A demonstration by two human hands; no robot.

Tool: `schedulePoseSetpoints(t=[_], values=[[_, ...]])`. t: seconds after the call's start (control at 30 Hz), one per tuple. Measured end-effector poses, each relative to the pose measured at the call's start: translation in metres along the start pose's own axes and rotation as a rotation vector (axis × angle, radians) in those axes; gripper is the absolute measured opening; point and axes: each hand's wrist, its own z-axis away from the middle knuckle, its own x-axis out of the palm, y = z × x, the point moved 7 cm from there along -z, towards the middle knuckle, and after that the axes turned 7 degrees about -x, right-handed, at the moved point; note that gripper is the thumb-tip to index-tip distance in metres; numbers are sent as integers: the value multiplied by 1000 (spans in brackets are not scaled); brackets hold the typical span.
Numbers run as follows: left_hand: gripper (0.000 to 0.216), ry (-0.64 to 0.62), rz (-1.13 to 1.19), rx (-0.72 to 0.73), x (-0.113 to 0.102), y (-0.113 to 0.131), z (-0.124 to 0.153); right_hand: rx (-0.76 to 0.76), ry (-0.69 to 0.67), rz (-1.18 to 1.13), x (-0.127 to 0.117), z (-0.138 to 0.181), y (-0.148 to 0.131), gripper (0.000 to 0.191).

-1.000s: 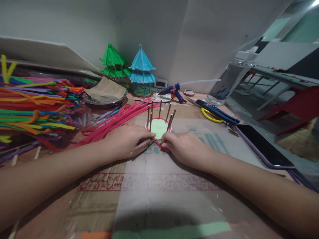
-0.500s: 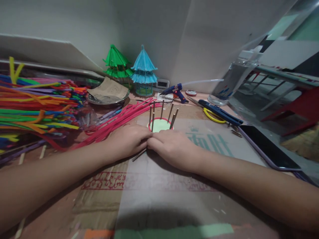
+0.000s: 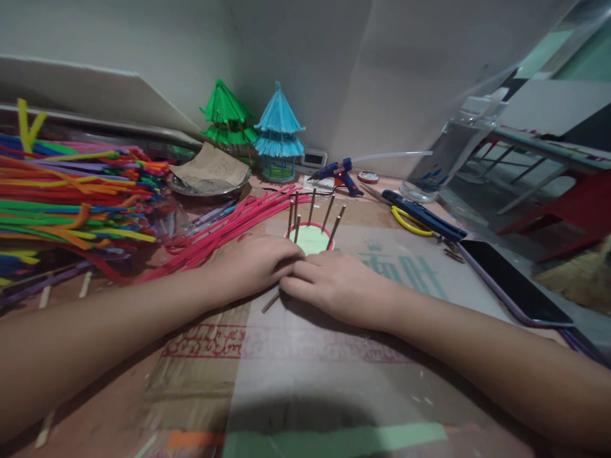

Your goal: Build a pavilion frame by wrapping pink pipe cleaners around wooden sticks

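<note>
Left hand [image 3: 260, 262]: bare, with rounded back
Right hand [image 3: 337, 287]: also bare, back softly rounded
Left forearm [image 3: 119, 327]: bare, slim, becoming narrower toward the hand
Right forearm [image 3: 477, 346]: bare, of similar tapering shape

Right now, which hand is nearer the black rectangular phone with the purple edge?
Right. The right hand lies left of the phone; the left hand lies farther left, beyond the right hand.
</note>
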Motion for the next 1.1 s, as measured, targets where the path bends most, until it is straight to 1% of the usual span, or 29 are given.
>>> schedulePoseSetpoints(t=[0.07,0.17,0.23,0.33,0.43,0.53,0.67,0.73,0.77,0.8,0.83,0.9,0.97,1.0,1.03,1.1], values=[[23,-13,-8,-18,0,1,-2,-34,-17,21,-2,-3,-5,20],[22,-40,-14,-41,0,3,-4,-19,-10,63,-5,-5,-7,20],[19,-48,-11,-40,0,4,-4,22,2,74,-5,-4,-4,21],[16,-48,-27,-37,0,5,-3,134,30,21,-1,-1,6,21],[17,-29,-36,-28,0,5,-1,219,113,-71,3,3,16,18],[16,-21,-14,0,1,5,1,257,224,-147,2,10,23,18],[17,-29,-45,-51,2,3,2,354,346,-176,-5,31,26,20],[18,-46,-63,-53,2,6,3,344,405,-212,-13,41,20,19],[18,-57,-73,-41,3,8,4,302,455,-246,-19,45,15,19],[19,-61,-85,-31,3,11,4,275,515,-299,-26,48,11,19],[20,-58,-97,-27,3,12,5,306,584,-361,-32,53,13,19],[20,-30,-118,-21,4,12,6,444,750,-549,-43,63,24,23],[22,20,-139,7,5,9,9,585,892,-826,-46,71,38,30],[24,52,-158,35,5,8,11,621,937,-984,-45,72,44,33],[26,88,-184,73,3,9,13,643,955,-1138,-42,71,47,36],[31,154,-213,178,-2,16,17,659,946,-1387,-36,67,49,39]])
